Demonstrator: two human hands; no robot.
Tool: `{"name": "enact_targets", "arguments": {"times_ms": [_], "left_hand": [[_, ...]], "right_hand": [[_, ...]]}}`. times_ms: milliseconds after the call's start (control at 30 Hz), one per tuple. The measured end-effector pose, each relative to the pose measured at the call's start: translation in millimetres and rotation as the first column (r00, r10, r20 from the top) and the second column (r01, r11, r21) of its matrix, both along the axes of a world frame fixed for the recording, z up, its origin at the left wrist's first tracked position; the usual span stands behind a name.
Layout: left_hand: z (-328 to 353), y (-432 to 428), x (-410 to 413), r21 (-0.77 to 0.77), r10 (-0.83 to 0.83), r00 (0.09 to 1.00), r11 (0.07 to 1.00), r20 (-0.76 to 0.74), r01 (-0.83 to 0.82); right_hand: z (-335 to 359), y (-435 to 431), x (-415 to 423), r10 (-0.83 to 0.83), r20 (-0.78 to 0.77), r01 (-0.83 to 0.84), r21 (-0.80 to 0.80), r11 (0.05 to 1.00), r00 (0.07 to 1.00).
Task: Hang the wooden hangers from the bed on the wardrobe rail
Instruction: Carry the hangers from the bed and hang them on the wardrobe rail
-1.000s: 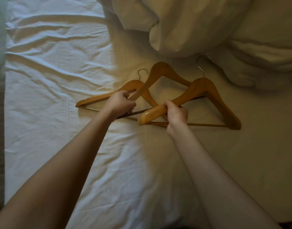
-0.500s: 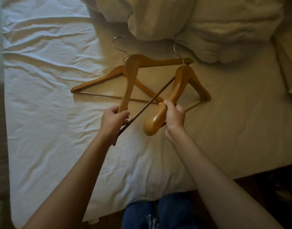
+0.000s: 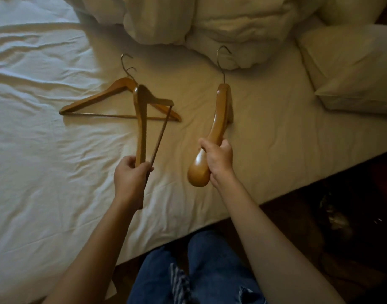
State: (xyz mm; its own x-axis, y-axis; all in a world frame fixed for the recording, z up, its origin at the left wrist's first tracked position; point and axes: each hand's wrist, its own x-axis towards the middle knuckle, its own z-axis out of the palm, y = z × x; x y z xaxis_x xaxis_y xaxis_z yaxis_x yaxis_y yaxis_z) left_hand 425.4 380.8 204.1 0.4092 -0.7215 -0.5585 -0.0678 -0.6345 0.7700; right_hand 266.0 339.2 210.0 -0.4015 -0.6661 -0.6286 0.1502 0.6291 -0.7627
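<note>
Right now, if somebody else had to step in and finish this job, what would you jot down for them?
Left hand: grips a slim hanger by the end where its arm and bar meet, raised off the bed.
Right hand: grips a broad hanger near its rounded end, hook pointing away.
Third hanger: lies flat on the sheet, behind the slim one.
Done: two of three picked up.
Left: collect the third, then hang all three on the wardrobe rail, which is out of view.

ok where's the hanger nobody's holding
The loose hanger lies flat on the sheet, left of centre in the head view, behind the lifted hanger in the left hand.
</note>
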Motion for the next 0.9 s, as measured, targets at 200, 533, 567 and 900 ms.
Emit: {"name": "enact_targets", "arguments": {"times_ms": [200, 533, 567, 900], "left_hand": [[12, 23, 8, -0.036, -0.151, 0.988, 0.988, 0.01, 0.152], [29, 49, -23, -0.141, -0.597, 0.788, 0.776, 0.152, 0.615], [31, 51, -30, -0.147, -0.632, 0.761, 0.747, 0.146, 0.648], [13, 120, -122, -0.119, -0.88, 0.469, 0.458, 0.08, 0.881]], "right_hand": [[7, 57, 6, -0.07, 0.023, 0.07, -0.007, 0.997, 0.997], [17, 146, -11, -0.34, 0.019, 0.341, -0.025, 0.94, 0.94], [17, 156, -17, -0.376, 0.014, 0.376, -0.024, 0.926, 0.926], [1, 294, -90, -0.688, 0.146, 0.691, 0.039, 0.722, 0.711]]}}
